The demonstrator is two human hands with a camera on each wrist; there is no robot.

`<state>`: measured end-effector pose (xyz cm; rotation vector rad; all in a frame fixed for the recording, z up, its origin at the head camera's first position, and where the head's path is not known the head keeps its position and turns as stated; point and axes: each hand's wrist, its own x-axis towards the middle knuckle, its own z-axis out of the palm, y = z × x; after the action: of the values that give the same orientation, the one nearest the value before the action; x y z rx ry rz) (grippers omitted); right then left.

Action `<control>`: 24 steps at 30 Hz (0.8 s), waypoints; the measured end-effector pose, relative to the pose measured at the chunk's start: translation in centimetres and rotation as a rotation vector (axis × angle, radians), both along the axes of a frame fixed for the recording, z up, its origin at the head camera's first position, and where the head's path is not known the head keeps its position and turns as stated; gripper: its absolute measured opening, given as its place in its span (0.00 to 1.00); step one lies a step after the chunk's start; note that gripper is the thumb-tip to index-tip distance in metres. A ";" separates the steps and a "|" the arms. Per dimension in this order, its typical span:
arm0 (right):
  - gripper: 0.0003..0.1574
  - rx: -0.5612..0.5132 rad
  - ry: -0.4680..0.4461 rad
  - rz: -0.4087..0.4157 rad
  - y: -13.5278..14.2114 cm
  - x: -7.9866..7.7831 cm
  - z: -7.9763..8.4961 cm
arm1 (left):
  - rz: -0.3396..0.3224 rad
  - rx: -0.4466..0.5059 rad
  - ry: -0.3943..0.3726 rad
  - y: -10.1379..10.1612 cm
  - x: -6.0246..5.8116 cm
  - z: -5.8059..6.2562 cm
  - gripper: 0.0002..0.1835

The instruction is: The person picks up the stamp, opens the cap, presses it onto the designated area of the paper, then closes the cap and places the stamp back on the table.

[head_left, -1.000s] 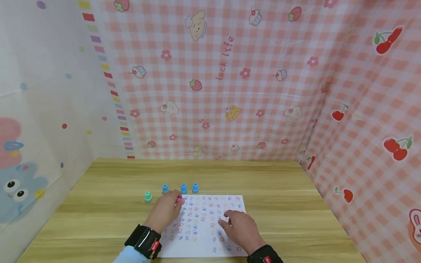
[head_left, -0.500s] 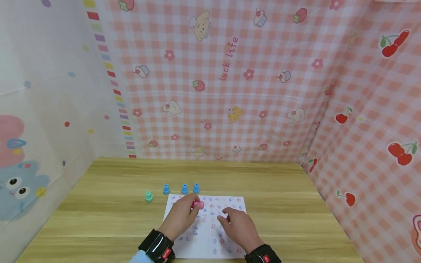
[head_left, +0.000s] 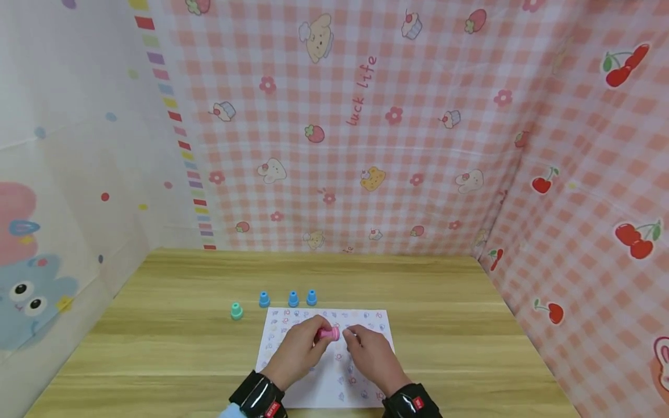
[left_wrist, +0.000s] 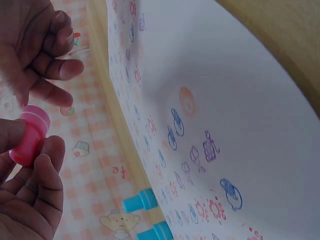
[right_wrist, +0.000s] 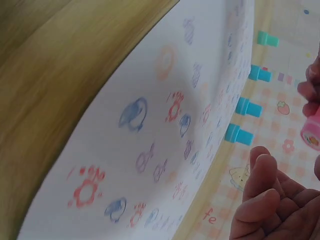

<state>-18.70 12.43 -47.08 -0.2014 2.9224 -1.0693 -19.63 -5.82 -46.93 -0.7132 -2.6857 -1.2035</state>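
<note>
Between the thumb and fingers of my left hand (head_left: 299, 352) is a small pink stamp (head_left: 331, 333), held above the sheet and lying sideways. Its round stamping face (right_wrist: 312, 139) points toward my right hand, with a coloured design on it in the right wrist view. My right hand (head_left: 374, 355) hovers just right of the stamp, its fingers loosely bent and holding nothing. Under both hands lies a white paper (head_left: 313, 392), covered with rows of printed little marks in red, blue, purple and orange.
Behind the paper three blue stamps (head_left: 294, 299) stand upright. A green stamp (head_left: 237, 311) stands left of them on the wooden table (head_left: 449, 325). Patterned cloth (head_left: 334, 145) hangs along the back and both sides.
My left hand has carried the pink stamp rightward from the paper's far left area toward the right hand. The right hand has shifted slightly, and its fingertips are now close to the stamp.
</note>
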 end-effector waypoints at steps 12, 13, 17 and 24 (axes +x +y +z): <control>0.29 -0.265 -0.107 -0.014 -1.0 0.0 0.3 | -0.056 0.053 -0.004 0.4 0.1 -0.6 0.04; 0.28 -0.279 -0.101 -0.008 -1.1 0.0 0.2 | -0.064 0.061 0.003 0.4 0.2 -0.7 0.04; 0.26 -0.325 -0.100 -0.002 -1.6 0.0 0.1 | -0.072 0.071 0.011 0.4 0.2 -1.0 0.04; 0.22 -0.418 -0.157 0.002 -2.1 -0.4 0.3 | -0.040 0.074 0.036 -0.2 -0.1 -1.2 0.06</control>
<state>-19.15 10.37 -46.77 -0.1188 2.5312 -1.6048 -19.69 -6.05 -48.13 -0.7733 -2.5946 -1.2792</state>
